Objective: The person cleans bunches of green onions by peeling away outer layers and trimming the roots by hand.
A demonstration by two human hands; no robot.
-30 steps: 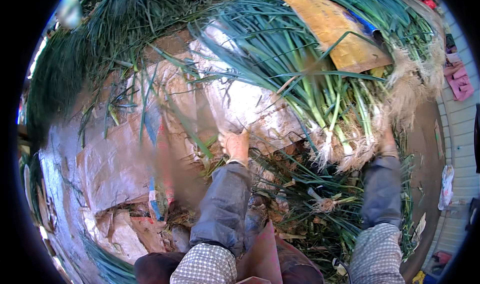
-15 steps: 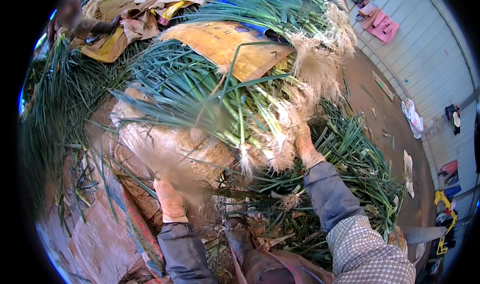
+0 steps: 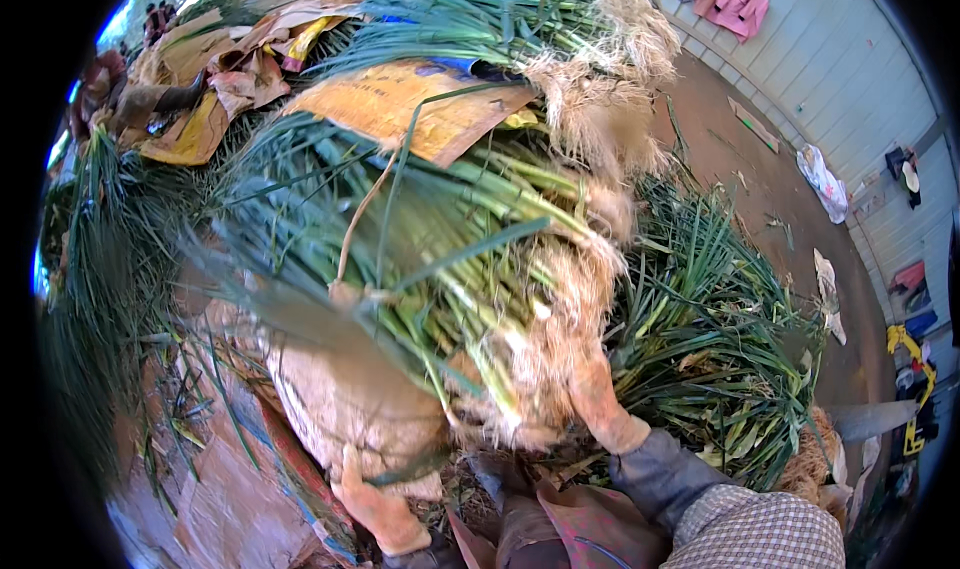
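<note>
In front of me a large bundle of leek-like stalks (image 3: 470,279) lies with green leaves to the left and pale hairy roots to the right. My right hand (image 3: 603,406), in an orange-stained glove, is closed on the root end; some of its fingers are hidden in the roots. Under the bundle's near side bulges a pale, dirty sack (image 3: 350,394). My left hand (image 3: 380,509), gloved alike, is closed at the sack's near edge, with one finger raised against it. A smear blurs the view above this hand.
A yellow-orange printed sheet (image 3: 400,99) separates this bundle from another bundle (image 3: 480,29) behind. Loose leaves (image 3: 720,339) are heaped on the right. Worn sacking (image 3: 220,469) covers the left foreground. A pale wall (image 3: 850,59) with hanging clothes stands beyond the brown floor (image 3: 720,129).
The bundle and the sack under it have come nearer to me. My left hand has drawn back toward me, and my right hand has come lower with the roots. The view has shifted.
</note>
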